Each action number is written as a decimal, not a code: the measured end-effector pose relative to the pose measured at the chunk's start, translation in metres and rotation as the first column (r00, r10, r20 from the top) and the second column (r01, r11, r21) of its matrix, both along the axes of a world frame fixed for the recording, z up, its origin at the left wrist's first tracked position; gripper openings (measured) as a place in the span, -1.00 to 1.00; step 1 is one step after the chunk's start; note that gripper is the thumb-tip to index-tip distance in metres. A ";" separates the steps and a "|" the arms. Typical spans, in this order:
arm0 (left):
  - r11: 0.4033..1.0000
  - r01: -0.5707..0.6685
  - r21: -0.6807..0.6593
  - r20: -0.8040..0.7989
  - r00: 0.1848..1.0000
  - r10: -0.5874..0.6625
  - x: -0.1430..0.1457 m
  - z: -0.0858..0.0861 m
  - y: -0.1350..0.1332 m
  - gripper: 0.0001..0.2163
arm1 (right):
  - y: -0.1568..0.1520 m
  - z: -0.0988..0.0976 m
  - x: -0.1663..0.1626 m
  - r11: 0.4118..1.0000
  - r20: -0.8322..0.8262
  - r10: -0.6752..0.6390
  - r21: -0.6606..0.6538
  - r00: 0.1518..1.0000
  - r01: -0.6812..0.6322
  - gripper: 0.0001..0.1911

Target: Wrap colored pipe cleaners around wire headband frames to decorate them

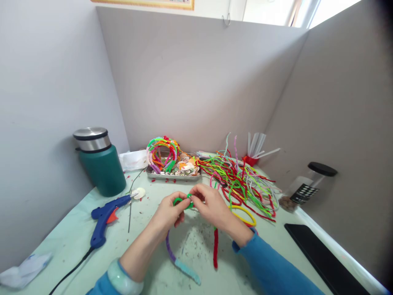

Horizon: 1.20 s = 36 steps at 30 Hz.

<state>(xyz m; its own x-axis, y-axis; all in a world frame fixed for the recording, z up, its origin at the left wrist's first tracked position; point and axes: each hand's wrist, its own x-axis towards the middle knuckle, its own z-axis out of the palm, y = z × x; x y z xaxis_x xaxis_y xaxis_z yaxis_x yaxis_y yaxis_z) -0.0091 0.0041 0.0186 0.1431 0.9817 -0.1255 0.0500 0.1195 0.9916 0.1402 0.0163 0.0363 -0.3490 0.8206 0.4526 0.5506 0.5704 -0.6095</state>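
Note:
My left hand (pixel 170 211) and my right hand (pixel 211 207) meet over the middle of the table, both pinched on a green pipe cleaner (pixel 183 201) that curls into a small loop between them. Below my left hand a headband (pixel 181 262) wrapped in purple and light blue fuzz curves down toward me. A red pipe cleaner (pixel 215 250) hangs or lies under my right wrist. A yellow ring (pixel 245 213) lies just right of my right hand.
A blue glue gun (pixel 106 217) lies at the left with its cord running off the front edge. A green flask (pixel 100 162) stands behind it. A metal tray (pixel 172 174) holds wrapped headbands and small decorations. Loose pipe cleaners (pixel 242 180) pile at the right. A black slab (pixel 322 258) lies front right.

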 end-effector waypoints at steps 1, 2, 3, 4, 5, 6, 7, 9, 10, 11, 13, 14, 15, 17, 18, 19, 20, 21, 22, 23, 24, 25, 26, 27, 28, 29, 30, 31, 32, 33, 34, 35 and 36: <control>1.000 0.010 0.005 0.002 1.000 -0.010 0.000 0.000 0.000 -0.71 | -0.001 0.000 -0.001 1.000 -0.015 -0.009 0.004 1.000 0.009 -0.90; 1.000 0.019 0.006 0.013 1.000 -0.019 0.000 0.000 -0.001 -0.72 | -0.002 -0.001 -0.003 1.000 -0.039 -0.023 -0.004 0.999 0.023 -0.90; 1.000 0.028 -0.001 0.031 0.999 -0.028 0.000 0.001 -0.001 -0.73 | -0.002 -0.002 -0.005 0.999 -0.070 -0.040 -0.031 0.997 0.038 -0.90; 0.999 0.033 -0.012 0.053 0.998 -0.032 0.000 0.001 -0.001 -0.73 | -0.001 -0.003 -0.006 0.996 -0.106 -0.056 -0.081 0.993 0.048 -0.90; 0.999 0.031 -0.027 0.071 0.997 -0.029 0.000 0.000 -0.001 -0.73 | 0.000 -0.004 -0.007 0.988 -0.145 -0.065 -0.147 0.987 0.043 -0.91; 0.999 0.027 -0.042 0.084 0.996 -0.023 0.000 0.000 0.000 -0.73 | 0.002 -0.005 -0.007 0.976 -0.183 -0.062 -0.217 0.981 0.021 -0.93; 0.998 0.019 -0.056 0.091 0.996 -0.014 0.000 0.000 0.000 -0.72 | 0.004 -0.006 -0.006 0.961 -0.218 -0.047 -0.277 0.975 -0.015 -0.93; 0.997 0.008 -0.079 0.107 0.994 0.000 -0.001 -0.001 0.002 -0.71 | 0.009 -0.006 -0.002 0.936 -0.262 -0.005 -0.340 0.965 -0.087 -0.91; 0.996 0.009 -0.092 0.125 0.992 0.003 -0.001 -0.001 0.002 -0.70 | 0.011 -0.006 0.001 0.929 -0.260 0.019 -0.352 0.965 -0.113 -0.88; 0.994 0.013 -0.105 0.152 0.988 0.003 -0.001 -0.001 0.003 -0.69 | 0.013 -0.005 0.004 0.922 -0.237 0.046 -0.363 0.970 -0.132 -0.84; 0.992 0.016 -0.122 0.229 0.973 0.012 -0.003 0.000 0.005 -0.67 | 0.014 -0.003 0.010 0.908 -0.151 0.097 -0.392 0.984 -0.149 -0.80; 0.992 0.015 -0.126 0.267 0.964 0.019 -0.004 0.000 0.005 -0.66 | 0.015 -0.002 0.012 0.907 -0.101 0.111 -0.397 0.989 -0.143 -0.79; 0.992 0.012 -0.127 0.298 0.954 0.026 -0.005 0.000 0.006 -0.65 | 0.015 -0.002 0.014 0.915 -0.059 0.110 -0.384 0.992 -0.125 -0.80; 0.993 0.011 -0.120 0.334 0.942 0.030 -0.007 0.000 0.006 -0.66 | 0.016 -0.004 0.016 0.935 -0.018 0.081 -0.345 0.997 -0.083 -0.84; 0.994 0.014 -0.111 0.348 0.937 0.026 -0.008 0.001 0.006 -0.67 | 0.018 -0.005 0.016 0.935 -0.017 0.076 -0.346 0.997 -0.077 -0.88; 0.995 0.019 -0.102 0.361 0.932 0.019 -0.008 0.001 0.006 -0.67 | 0.019 -0.007 0.017 0.927 -0.023 0.080 -0.365 0.997 -0.083 -0.90; 0.995 0.024 -0.099 0.371 0.929 0.014 -0.009 0.001 0.006 -0.67 | 0.021 -0.009 0.017 0.913 -0.033 0.088 -0.397 0.996 -0.094 -0.92; 0.994 0.027 -0.105 0.370 0.929 0.014 -0.010 0.002 0.006 -0.67 | 0.023 -0.011 0.018 0.899 -0.040 0.089 -0.426 0.995 -0.098 -0.92; 0.993 0.028 -0.116 0.357 0.934 0.016 -0.010 0.002 0.007 -0.67 | 0.025 -0.013 0.020 0.893 -0.041 0.076 -0.442 0.996 -0.086 -0.91; 0.992 0.022 -0.127 0.332 0.943 0.022 -0.011 0.002 0.007 -0.68 | 0.027 -0.014 0.021 0.897 -0.039 0.047 -0.439 0.998 -0.060 -0.91; 0.991 0.010 -0.133 0.300 0.953 0.031 -0.012 0.001 0.008 -0.69 | 0.029 -0.015 0.023 0.905 -0.034 0.018 -0.424 0.999 -0.031 -0.91; 0.992 -0.007 -0.127 0.266 0.963 0.041 -0.012 0.001 0.009 -0.70 | 0.030 -0.015 0.024 0.913 -0.031 -0.002 -0.409 1.000 -0.010 -0.91; 0.994 -0.023 -0.111 0.238 0.970 0.049 -0.012 -0.001 0.010 -0.70 | 0.030 -0.015 0.025 0.919 -0.033 -0.011 -0.395 0.999 -0.003 -0.91; 0.995 -0.031 -0.092 0.215 0.975 0.050 -0.013 -0.002 0.010 -0.71 | 0.030 -0.014 0.026 0.925 -0.041 -0.009 -0.381 0.999 -0.007 -0.90; 0.997 -0.033 -0.077 0.198 0.979 0.047 -0.013 -0.004 0.011 -0.71 | 0.029 -0.013 0.025 0.929 -0.054 -0.003 -0.370 0.999 -0.017 -0.87; 0.997 -0.029 -0.068 0.184 0.982 0.041 -0.013 -0.005 0.011 -0.72 | 0.028 -0.011 0.025 0.932 -0.071 0.004 -0.361 0.997 -0.029 -0.83; 0.998 -0.020 -0.065 0.172 0.985 0.031 -0.012 -0.006 0.011 -0.71 | 0.027 -0.010 0.023 0.933 -0.086 0.010 -0.358 0.996 -0.040 -0.78; 0.998 -0.012 -0.063 0.164 0.986 0.022 -0.011 -0.007 0.010 -0.70 | 0.025 -0.009 0.022 0.932 -0.099 0.014 -0.359 0.995 -0.049 -0.76; 0.998 -0.006 -0.060 0.158 0.987 0.015 -0.010 -0.007 0.010 -0.69 | 0.024 -0.009 0.020 0.930 -0.109 0.018 -0.363 0.994 -0.057 -0.75; 0.998 -0.006 -0.056 0.153 0.988 0.014 -0.008 -0.006 0.009 -0.67 | 0.024 -0.008 0.018 0.927 -0.114 0.024 -0.370 0.993 -0.065 -0.77; 0.999 -0.012 -0.051 0.144 0.989 0.019 -0.006 -0.006 0.008 -0.65 | 0.023 -0.009 0.016 0.924 -0.119 0.029 -0.375 0.992 -0.072 -0.79; 0.999 -0.021 -0.046 0.131 0.991 0.027 -0.004 -0.005 0.007 -0.64 | 0.023 -0.010 0.015 0.923 -0.123 0.032 -0.377 0.992 -0.077 -0.81; 0.999 -0.034 -0.043 0.113 0.993 0.039 -0.002 -0.004 0.006 -0.63 | 0.023 -0.010 0.014 0.923 -0.125 0.032 -0.378 0.992 -0.077 -0.82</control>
